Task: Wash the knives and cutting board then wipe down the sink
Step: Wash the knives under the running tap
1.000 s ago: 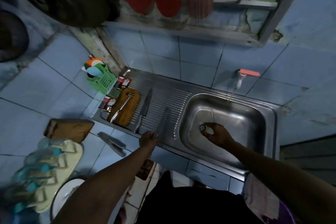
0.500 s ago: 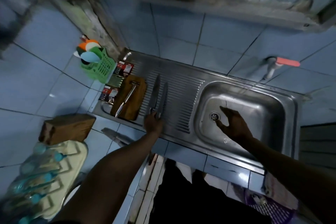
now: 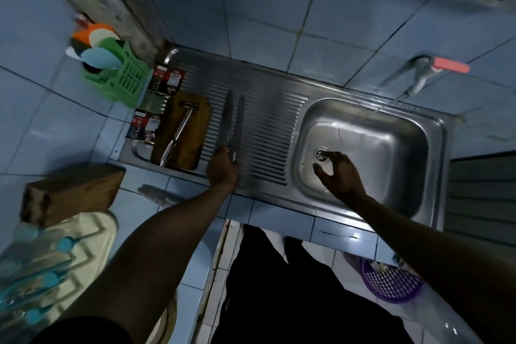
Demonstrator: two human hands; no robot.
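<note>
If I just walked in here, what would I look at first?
Probably the two knives lying side by side on the ribbed drainboard, with the left hand gripping their handles. Next, the right hand hovering open over the drain in the steel sink, while a thin stream runs from the red-handled tap on the wall. Left of the knives, a cutting board carries a peeler.
</note>
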